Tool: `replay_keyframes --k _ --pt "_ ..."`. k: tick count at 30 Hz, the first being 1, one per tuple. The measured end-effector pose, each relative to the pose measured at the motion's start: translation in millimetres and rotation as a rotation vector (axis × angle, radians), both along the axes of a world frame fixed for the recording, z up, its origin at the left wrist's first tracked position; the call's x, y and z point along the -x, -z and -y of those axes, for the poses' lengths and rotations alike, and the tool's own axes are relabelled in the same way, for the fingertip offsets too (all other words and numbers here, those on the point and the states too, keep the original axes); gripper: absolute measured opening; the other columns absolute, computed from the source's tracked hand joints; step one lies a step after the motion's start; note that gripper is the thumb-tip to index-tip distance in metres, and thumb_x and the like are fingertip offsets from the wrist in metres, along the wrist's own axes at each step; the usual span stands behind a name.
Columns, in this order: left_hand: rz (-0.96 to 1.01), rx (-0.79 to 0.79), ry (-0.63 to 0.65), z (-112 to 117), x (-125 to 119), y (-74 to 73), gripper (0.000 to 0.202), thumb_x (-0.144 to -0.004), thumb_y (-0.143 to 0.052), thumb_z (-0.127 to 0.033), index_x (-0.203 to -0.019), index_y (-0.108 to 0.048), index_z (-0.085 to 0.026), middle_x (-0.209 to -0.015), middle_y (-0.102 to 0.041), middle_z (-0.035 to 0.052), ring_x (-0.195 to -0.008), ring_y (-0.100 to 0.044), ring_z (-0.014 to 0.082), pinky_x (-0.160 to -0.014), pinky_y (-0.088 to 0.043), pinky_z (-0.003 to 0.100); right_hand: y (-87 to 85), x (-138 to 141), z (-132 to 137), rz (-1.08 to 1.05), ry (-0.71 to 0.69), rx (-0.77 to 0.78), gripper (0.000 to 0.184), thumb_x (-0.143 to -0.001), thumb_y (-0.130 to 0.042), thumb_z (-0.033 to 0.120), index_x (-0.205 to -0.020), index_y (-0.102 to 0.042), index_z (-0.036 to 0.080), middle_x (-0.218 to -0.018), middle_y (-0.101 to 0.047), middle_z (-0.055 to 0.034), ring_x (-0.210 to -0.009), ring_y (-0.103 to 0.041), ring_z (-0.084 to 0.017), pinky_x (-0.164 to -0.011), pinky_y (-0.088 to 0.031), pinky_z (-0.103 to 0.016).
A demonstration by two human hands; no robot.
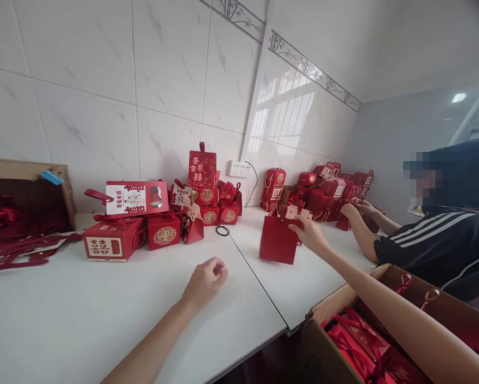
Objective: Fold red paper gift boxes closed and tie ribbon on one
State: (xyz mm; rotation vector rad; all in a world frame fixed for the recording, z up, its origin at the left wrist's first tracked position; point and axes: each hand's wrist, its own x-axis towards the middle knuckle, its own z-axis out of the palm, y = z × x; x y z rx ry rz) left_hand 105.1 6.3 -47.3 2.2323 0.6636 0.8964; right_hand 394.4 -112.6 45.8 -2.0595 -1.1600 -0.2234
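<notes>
My right hand (313,234) pinches the top edge of a plain red gift box (278,242), which tilts just over the white table (123,314). Pale card pieces (292,212) show at the top of that box, beside my fingers. Loosely curled, my left hand (205,280) rests on or just over the table, with nothing visible in its fingers. Beyond the left hand stand several red gift boxes with gold and white print, among them a cube box (163,234) and a taller box with a loop handle (202,168). A black ring (222,230) lies near them.
An open carton (377,274) of red boxes and ribbons stands at the lower right, under my right forearm. Another carton (27,170) with red ribbon straps is at the left. A co-worker (447,240) handles red boxes (331,192) at the right. A power strip (239,169) hangs on the wall.
</notes>
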Motion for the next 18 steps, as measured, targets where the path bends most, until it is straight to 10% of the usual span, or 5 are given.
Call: replay_keyframes --k 4,7,10,14,18 --pt "0.255 0.001 -0.046 -3.3 0.6 -3.5 0.036 -0.081 -0.051 -0.043 -0.110 -0.050 -0.022 -0.114 -0.058 0.0075 -0.108 -0.055 0.0223 -0.091 -0.045 0.036 8.7 59.9 -6.9 -0.100 -0.441 -0.052 0.007 -0.078 -0.056 0.030 -0.083 -0.057 0.025 -0.079 -0.065 -0.0016 -0.078 -0.061 -0.022 -0.074 -0.049 -0.035" --pt "0.258 -0.034 0.029 2.8 1.5 -6.1 0.027 -0.084 -0.049 -0.035 -0.108 -0.052 -0.023 -0.107 -0.057 0.0053 -0.098 -0.058 0.0193 -0.090 -0.046 0.036 21.1 98.1 -14.1 -0.210 -0.734 -0.156 0.010 -0.080 -0.055 0.028 -0.088 -0.059 0.024 -0.099 -0.061 -0.0048 -0.103 -0.057 -0.022 -0.088 -0.047 -0.038" --pt "0.256 -0.130 0.113 13.4 -0.2 -5.5 0.027 -0.082 -0.051 -0.029 -0.108 -0.051 -0.022 -0.098 -0.054 0.0053 -0.089 -0.058 0.0180 -0.083 -0.049 0.035 30.8 125.1 -15.4 -0.377 -0.693 -0.324 0.030 -0.076 -0.064 0.035 -0.105 -0.057 0.028 -0.121 -0.050 -0.0056 -0.118 -0.048 -0.023 -0.093 -0.046 -0.039" --pt "0.336 -0.283 0.041 24.8 -4.9 -3.4 0.077 -0.068 -0.069 -0.040 -0.132 -0.030 -0.022 -0.135 -0.034 0.0151 -0.129 -0.034 0.0320 -0.102 -0.037 0.048 32.8 144.7 1.5 -0.695 -0.687 -0.237 0.045 -0.085 -0.042 0.060 -0.097 -0.063 0.022 -0.104 -0.063 -0.0073 -0.103 -0.059 -0.025 -0.091 -0.047 -0.042" --pt "0.290 -0.070 0.062 29.7 -6.8 -6.7 0.095 -0.065 -0.072 -0.049 -0.140 -0.018 -0.026 -0.143 -0.030 0.0140 -0.134 -0.029 0.0346 -0.104 -0.033 0.051 26.5 147.3 21.7 -0.636 -0.799 -0.185 0.058 -0.080 -0.041 0.069 -0.095 -0.067 0.020 -0.098 -0.068 -0.0066 -0.097 -0.060 -0.027 -0.089 -0.046 -0.040"
